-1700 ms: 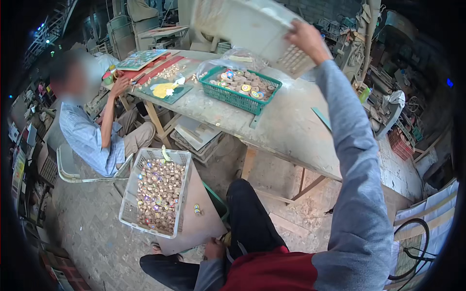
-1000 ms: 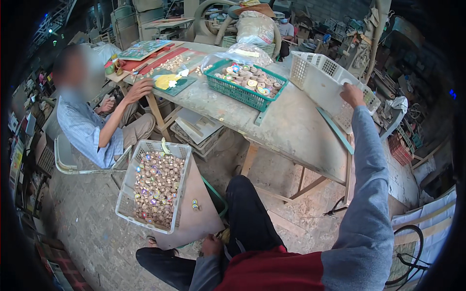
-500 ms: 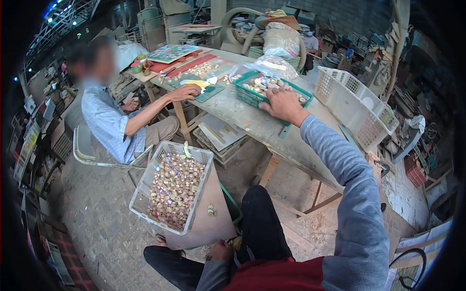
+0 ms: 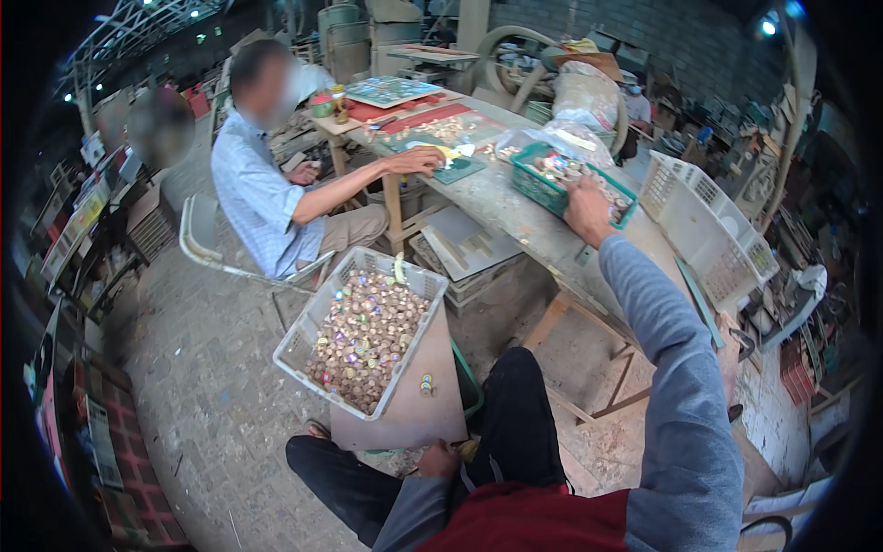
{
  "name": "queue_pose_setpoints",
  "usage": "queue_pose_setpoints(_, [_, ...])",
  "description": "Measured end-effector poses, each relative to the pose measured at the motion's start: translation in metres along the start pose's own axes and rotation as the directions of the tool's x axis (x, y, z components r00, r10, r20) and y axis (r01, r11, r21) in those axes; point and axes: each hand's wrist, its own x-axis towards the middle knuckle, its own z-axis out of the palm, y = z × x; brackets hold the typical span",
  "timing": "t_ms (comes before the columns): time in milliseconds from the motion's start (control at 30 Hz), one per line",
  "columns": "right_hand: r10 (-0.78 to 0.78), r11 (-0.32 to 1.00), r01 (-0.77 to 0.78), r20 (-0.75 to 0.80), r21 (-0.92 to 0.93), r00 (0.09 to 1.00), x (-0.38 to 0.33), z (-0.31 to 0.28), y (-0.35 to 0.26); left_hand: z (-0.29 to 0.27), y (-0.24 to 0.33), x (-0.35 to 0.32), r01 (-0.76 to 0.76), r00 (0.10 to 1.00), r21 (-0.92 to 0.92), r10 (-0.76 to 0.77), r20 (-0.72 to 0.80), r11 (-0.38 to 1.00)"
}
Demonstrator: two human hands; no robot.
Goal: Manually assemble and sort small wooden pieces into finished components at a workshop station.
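Observation:
My right hand (image 4: 590, 210) reaches over the near rim of a green plastic basket (image 4: 543, 198) on the worktable. Its fingers are bent down among small round wooden pieces (image 4: 559, 166), some with colourful tops; the fingertips are hidden. My left hand (image 4: 440, 458) rests low by my lap, closed, at the edge of a brown board (image 4: 441, 386); what it holds, if anything, cannot be made out. On that board stands a white perforated crate (image 4: 299, 354) full of similar wooden pieces (image 4: 372, 340). One or two small colourful pieces (image 4: 426, 385) lie on the board beside the crate.
A seated co-worker in a blue shirt (image 4: 262, 193) reaches over the worktable (image 4: 501, 207) to a yellow-and-white item (image 4: 451, 155). A white crate (image 4: 708, 230) stands right of the green basket. A plastic bag (image 4: 552, 143) lies behind it. A green container (image 4: 467, 382) sits beside the board.
The whole view has shifted, so most things appear farther right. My right hand's fingers, spread over the wooden pieces before, are now bent down into the basket. My left hand stays by my lap.

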Motion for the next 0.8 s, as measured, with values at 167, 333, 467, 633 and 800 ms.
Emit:
queue_pose_setpoints(167, [0.05,0.993,-0.042,-0.067,0.111,0.997,-0.018,-0.014,0.021,0.005,-0.008,-0.002,-0.006,0.999,-0.005,0.006,-0.039,1.0])
queue_pose_setpoints(333, [0.043,0.986,-0.035,-0.048,0.162,0.998,-0.036,-0.055,0.036,0.009,-0.012,0.001,0.013,0.999,-0.007,-0.013,-0.043,1.0])
queue_pose_setpoints(467, [0.147,0.973,-0.139,-0.027,0.183,0.989,-0.069,-0.103,0.051,0.011,-0.01,0.002,-0.033,0.998,-0.024,0.032,-0.061,0.999])
queue_pose_setpoints(633, [0.142,0.98,-0.137,-0.022,0.144,0.99,-0.116,-0.136,0.059,0.01,-0.012,0.004,-0.053,0.998,-0.025,0.053,-0.025,0.998])
queue_pose_setpoints(800, [0.157,0.981,-0.164,0.074,0.106,0.985,-0.169,-0.148,0.057,0.013,-0.015,0.005,-0.047,0.997,-0.04,0.044,-0.06,0.998])
